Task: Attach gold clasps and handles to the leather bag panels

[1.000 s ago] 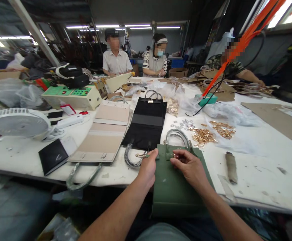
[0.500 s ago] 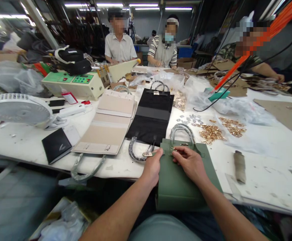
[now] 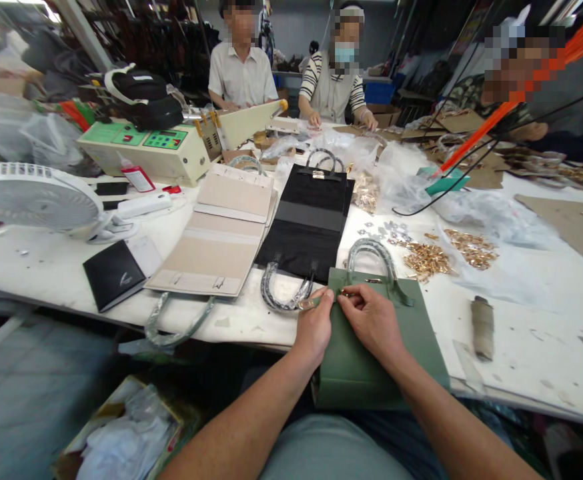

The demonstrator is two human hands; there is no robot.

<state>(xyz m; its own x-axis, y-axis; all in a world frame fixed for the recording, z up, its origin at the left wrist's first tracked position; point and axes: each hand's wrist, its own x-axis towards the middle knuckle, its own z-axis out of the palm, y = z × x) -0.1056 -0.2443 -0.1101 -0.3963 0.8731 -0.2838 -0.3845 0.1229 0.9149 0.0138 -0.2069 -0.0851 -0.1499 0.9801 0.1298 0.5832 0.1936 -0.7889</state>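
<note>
A green handbag (image 3: pixel 386 367) leans at the table's front edge, close to my body, its handle (image 3: pixel 371 245) wrapped in clear film. My left hand (image 3: pixel 315 327) pinches a narrow green strap (image 3: pixel 316 301) at the bag's upper left; a gold-coloured plate (image 3: pixel 306 305) is on the strap's free end. Over the bag's top front, my right hand (image 3: pixel 374 320) has thumb and fingers closed on a small gold-coloured metal fitting (image 3: pixel 342 292) beside that strap. My fingers partly cover the fitting. A gold-coloured clasp piece (image 3: pixel 373 281) shows on the bag's top, behind my right hand.
Left of the green bag lie an unfolded black bag (image 3: pixel 304 220) and a beige panel piece (image 3: pixel 216 243) with handles. Gold-coloured fittings (image 3: pixel 427 260) are heaped at right, near a grey-brown roll (image 3: pixel 482 327). A fan (image 3: pixel 36 197) and a machine (image 3: pixel 146 150) stand left. Co-workers sit opposite.
My two hands have come closer together at the bag's upper left, the left hand and strap shifting right. The view has tilted slightly downward. Across the table, a co-worker's hands have moved apart.
</note>
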